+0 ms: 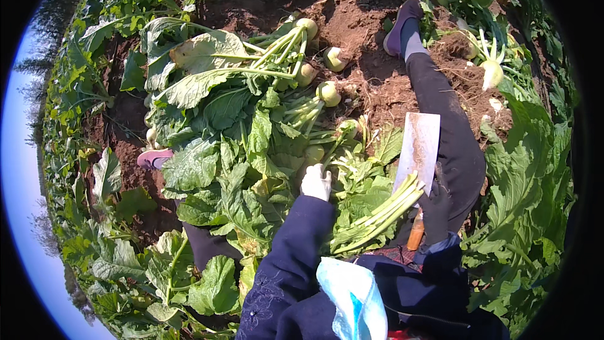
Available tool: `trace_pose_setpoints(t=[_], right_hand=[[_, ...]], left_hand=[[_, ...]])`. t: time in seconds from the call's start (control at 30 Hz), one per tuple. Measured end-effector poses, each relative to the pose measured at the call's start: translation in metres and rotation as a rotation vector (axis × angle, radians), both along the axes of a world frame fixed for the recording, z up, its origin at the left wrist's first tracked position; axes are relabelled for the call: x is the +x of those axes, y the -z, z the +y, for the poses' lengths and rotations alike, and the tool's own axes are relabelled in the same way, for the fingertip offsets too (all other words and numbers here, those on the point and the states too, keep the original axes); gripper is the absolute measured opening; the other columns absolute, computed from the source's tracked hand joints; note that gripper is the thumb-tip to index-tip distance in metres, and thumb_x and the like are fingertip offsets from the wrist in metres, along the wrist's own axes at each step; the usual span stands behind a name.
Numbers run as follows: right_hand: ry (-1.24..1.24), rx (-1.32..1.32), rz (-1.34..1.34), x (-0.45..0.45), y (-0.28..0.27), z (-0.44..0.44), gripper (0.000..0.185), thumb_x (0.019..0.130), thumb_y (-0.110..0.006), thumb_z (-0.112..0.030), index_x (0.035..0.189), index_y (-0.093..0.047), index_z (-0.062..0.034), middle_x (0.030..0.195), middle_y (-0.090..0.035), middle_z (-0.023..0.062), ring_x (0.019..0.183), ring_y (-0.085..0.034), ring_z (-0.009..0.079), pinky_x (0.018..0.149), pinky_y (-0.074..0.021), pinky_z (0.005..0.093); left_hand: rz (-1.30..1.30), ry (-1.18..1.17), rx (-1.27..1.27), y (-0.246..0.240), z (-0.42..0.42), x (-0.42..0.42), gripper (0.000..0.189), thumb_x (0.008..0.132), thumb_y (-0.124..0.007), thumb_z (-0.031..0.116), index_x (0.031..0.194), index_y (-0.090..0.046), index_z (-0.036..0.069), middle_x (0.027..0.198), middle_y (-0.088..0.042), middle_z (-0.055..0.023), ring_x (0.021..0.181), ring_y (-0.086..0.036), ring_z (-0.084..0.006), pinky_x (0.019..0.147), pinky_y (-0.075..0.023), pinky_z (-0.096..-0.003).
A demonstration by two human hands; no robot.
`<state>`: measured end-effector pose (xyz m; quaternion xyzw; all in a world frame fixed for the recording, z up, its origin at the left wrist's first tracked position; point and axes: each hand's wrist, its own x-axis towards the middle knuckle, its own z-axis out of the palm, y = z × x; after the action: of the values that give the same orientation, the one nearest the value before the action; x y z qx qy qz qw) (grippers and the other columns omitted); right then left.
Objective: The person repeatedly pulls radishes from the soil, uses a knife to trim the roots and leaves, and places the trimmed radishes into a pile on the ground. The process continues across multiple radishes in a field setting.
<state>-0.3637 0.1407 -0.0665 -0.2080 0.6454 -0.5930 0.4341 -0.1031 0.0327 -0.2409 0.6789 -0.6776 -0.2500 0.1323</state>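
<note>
My left hand [316, 182], in a white glove, touches the green leaves beside a pale green turnip-like root [314, 153]; whether its fingers grip anything is hidden. My right hand [436, 203], in a dark glove, holds a broad cleaver [418, 144] with a soil-stained blade and a wooden handle [415, 233]. Cut leaf stalks [388, 212] lie against the lower end of the blade. Further roots with leaves attached, one of them a round root [328, 93], lie ahead of my left hand on a heap of leaves [231, 151].
My outstretched leg [436, 85] lies right of the heap, a purple shoe [406, 23] at its end. Reddish soil [373, 75] shows between the plants. Roots with trimmed stalks [492, 73] lie beyond the leg. Leafy crop rows stand on both sides.
</note>
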Motion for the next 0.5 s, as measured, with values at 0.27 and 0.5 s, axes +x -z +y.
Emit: trace_pose_setpoints(t=[0.27, 0.5], right_hand=[[-0.085, 0.034, 0.031, -0.002, -0.001, -0.005, 0.071, 0.082, -0.066, 0.002, 0.146, -0.034, 0.0001, 0.133, -0.053, 0.016, 0.12, -0.054, 0.0228, 0.102, -0.0434, 0.0345], [-0.104, 0.012, 0.101, 0.001, 0.003, -0.01, 0.07, 0.082, -0.066, -0.004, 0.144, -0.036, 0.0057, 0.131, -0.054, 0.0147, 0.117, -0.054, 0.0196, 0.099, -0.0443, 0.0321]], left_hand=[[-0.433, 0.037, -0.094, 0.006, -0.046, -0.016, 0.047, 0.084, -0.062, 0.024, 0.127, -0.048, 0.01, 0.103, -0.051, -0.0117, 0.094, -0.053, -0.0296, 0.077, -0.0461, -0.0418], [-0.376, 0.007, -0.088, 0.041, -0.04, -0.008, 0.074, 0.069, -0.078, 0.038, 0.125, -0.048, 0.002, 0.105, -0.055, -0.0151, 0.098, -0.055, -0.0292, 0.081, -0.0465, -0.0397]])
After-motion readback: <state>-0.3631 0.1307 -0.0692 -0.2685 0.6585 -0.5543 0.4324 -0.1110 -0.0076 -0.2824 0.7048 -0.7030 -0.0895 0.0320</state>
